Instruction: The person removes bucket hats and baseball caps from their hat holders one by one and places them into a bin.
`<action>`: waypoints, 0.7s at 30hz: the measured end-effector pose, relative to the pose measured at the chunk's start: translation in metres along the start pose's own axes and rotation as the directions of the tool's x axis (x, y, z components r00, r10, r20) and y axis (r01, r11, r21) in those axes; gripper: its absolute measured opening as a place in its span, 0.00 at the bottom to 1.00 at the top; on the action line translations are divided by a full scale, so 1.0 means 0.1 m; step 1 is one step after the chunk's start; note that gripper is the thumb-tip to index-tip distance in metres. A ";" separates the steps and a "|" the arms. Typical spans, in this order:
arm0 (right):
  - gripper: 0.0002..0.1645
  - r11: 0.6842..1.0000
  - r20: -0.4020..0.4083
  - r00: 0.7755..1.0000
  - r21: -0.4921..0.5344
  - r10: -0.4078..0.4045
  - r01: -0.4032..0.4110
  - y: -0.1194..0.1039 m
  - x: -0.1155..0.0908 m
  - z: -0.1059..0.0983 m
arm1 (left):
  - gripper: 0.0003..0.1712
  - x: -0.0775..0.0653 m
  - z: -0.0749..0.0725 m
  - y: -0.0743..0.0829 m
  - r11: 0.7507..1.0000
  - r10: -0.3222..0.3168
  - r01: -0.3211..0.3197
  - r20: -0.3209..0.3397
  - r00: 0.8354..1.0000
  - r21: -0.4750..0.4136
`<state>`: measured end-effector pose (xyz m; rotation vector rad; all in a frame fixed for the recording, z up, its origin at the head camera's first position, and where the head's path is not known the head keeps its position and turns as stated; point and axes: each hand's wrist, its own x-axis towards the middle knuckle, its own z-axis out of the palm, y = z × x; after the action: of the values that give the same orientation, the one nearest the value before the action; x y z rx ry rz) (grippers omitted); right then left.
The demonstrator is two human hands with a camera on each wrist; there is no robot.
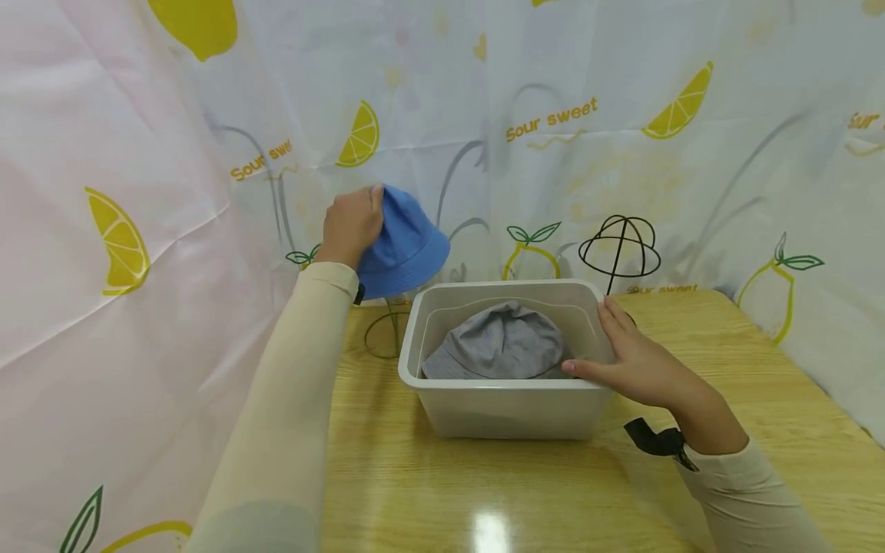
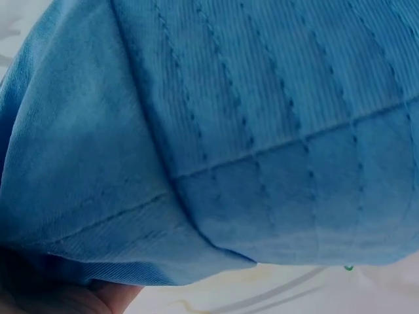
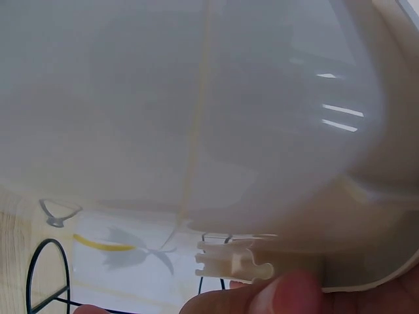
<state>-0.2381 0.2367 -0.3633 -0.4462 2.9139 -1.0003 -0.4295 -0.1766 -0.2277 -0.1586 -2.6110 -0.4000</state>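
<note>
A blue bucket hat hangs tilted from my left hand, which pinches the top of its crown. In the left wrist view the stitched brim of the blue hat fills most of the picture. Below the hat shows the wire base of a stand; whether the hat touches that stand I cannot tell. My right hand grips the right rim of a pale plastic bin, thumb over the edge. Inside the bin lies a crumpled grey bucket hat.
Behind the bin's right corner stands a black wire hat stand with a domed top. The bin sits on a wooden table. A lemon-print curtain hangs close behind the table and along its left side.
</note>
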 end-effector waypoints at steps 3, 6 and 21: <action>0.73 1.000 0.000 1.000 -0.003 0.001 -0.001 0.00 0.00 0.00 | 0.35 0.01 -0.06 0.03 1.000 0.007 -0.007 -0.001 1.000 0.004; 0.73 1.000 -0.002 1.000 -0.018 0.004 -0.004 0.00 0.01 0.00 | 0.36 0.02 -0.13 0.08 1.000 0.013 -0.013 -0.005 1.000 0.004; 0.73 1.000 -0.008 1.000 -0.011 -0.003 0.003 0.02 0.00 0.00 | 0.35 0.05 -0.28 0.33 0.996 0.086 -0.086 0.015 0.996 -0.016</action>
<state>-0.2390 0.2382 -0.3645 -0.4487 2.9289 -0.9888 -0.4146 -0.1533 -0.1935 -0.2792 -2.6063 -0.3904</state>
